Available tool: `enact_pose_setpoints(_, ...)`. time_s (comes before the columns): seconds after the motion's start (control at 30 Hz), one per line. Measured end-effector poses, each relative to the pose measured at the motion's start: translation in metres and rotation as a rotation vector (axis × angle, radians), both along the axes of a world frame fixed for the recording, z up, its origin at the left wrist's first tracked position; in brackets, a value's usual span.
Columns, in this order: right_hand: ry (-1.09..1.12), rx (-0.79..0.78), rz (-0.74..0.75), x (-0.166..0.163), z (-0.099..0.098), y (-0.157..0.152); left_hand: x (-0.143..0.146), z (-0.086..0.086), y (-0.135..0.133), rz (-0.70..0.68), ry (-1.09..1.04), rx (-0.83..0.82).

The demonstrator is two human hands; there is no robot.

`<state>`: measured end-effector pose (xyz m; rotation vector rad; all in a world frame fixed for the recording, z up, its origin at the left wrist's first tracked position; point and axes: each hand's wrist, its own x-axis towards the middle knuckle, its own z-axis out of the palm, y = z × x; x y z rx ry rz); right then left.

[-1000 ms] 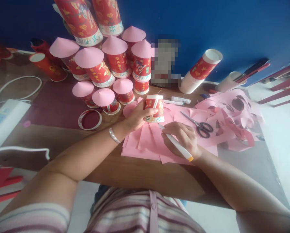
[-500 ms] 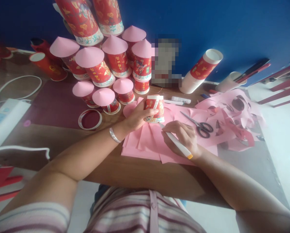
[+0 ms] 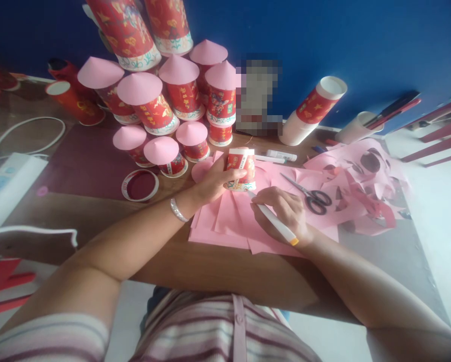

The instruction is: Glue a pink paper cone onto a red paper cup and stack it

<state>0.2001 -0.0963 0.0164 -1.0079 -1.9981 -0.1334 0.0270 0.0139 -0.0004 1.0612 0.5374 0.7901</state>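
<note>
My left hand (image 3: 213, 180) is wrapped round a small red paper cup (image 3: 249, 167) with a white top and a patterned white band at its lower edge. In my right hand (image 3: 285, 211) is a white marker pen (image 3: 278, 225) with a yellow end, its tip at or very close to the cup's lower band. Whether the tip touches cannot be made out. Under both hands lie overlapping sheets of pink paper (image 3: 229, 236). Black-handled scissors (image 3: 316, 201) rest on the paper, just right of my right hand.
Several red cups with pink cone tops (image 3: 161, 150) stand at the back left. A paper ring (image 3: 124, 186) lies left of my wrist. Pink paper scraps (image 3: 364, 176) heap up at the right, before a pen holder (image 3: 355, 128). A cup stack (image 3: 311, 113) leans near the blue wall.
Almost nothing differs. The marker pen in my right hand has shifted very slightly; the cup in my left hand stays in place.
</note>
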Motion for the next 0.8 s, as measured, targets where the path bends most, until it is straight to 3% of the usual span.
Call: enact_pose_setpoints(0.8, -0.019, -0.013, 0.004, 0.001, 0.0011, -0.0005, 0.0004, 0.0018, -0.0005, -0.031, -0.027, -0.02)
